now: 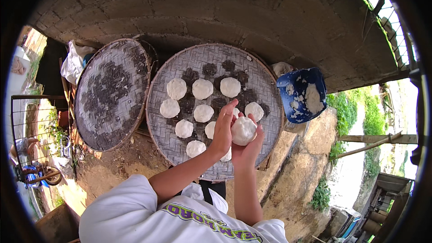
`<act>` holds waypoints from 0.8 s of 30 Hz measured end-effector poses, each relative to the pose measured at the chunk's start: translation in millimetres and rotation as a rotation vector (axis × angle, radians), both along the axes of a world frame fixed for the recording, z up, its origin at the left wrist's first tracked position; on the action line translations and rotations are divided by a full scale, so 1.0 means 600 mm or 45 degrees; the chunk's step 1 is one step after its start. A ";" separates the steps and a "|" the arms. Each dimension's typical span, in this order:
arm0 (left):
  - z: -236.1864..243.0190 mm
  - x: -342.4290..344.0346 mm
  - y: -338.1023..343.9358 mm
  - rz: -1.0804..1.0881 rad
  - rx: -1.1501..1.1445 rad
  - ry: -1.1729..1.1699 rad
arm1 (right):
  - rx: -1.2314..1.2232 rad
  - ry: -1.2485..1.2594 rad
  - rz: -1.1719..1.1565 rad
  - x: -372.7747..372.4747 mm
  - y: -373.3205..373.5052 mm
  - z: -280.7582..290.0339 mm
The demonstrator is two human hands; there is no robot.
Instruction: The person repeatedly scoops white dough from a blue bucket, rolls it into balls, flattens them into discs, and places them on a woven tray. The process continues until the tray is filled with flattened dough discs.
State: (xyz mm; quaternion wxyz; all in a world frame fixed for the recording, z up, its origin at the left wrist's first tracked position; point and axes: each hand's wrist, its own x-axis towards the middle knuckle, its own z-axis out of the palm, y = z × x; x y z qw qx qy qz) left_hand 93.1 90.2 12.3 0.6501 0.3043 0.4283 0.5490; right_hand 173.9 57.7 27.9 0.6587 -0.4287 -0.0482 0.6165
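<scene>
We are cupping one white dough ball (243, 130) between both hands — left hand (223, 130) pressing its side, right hand (249, 149) cradling it beneath — over the round woven tray (180, 69). About ten patties (202, 88) are lying there already; space is remaining, and the blue bowl (320, 87) is holding more dough.

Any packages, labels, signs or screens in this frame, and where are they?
White plastic bag: crumpled, behind the empty round woven tray, upper left.
Printed lettering: green-and-purple band across the person's white shirt, bottom centre.
No signs or screens visible.
</scene>
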 end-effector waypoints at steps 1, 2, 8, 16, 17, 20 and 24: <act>0.005 -0.015 0.000 -0.077 0.086 -0.112 | 0.044 -0.276 0.045 -0.012 -0.023 0.014; 0.013 -0.036 -0.005 -0.234 -0.064 -0.359 | 0.150 -0.519 0.112 -0.025 -0.042 0.029; 0.064 -0.048 -0.014 -0.433 -0.741 -0.771 | 0.168 -0.425 0.085 -0.026 -0.025 0.079; 0.089 -0.083 -0.040 -0.339 -0.363 -0.896 | 0.309 -0.743 0.103 -0.056 -0.075 0.085; 0.092 -0.084 -0.041 -0.421 -0.309 -0.818 | 0.350 -0.632 0.045 -0.056 -0.075 0.089; 0.102 -0.059 -0.038 -0.398 -0.284 -0.546 | 0.336 -0.132 0.030 -0.045 -0.057 0.097; 0.103 -0.040 -0.052 0.000 -0.098 -0.308 | 0.193 0.463 -0.125 -0.055 -0.060 0.082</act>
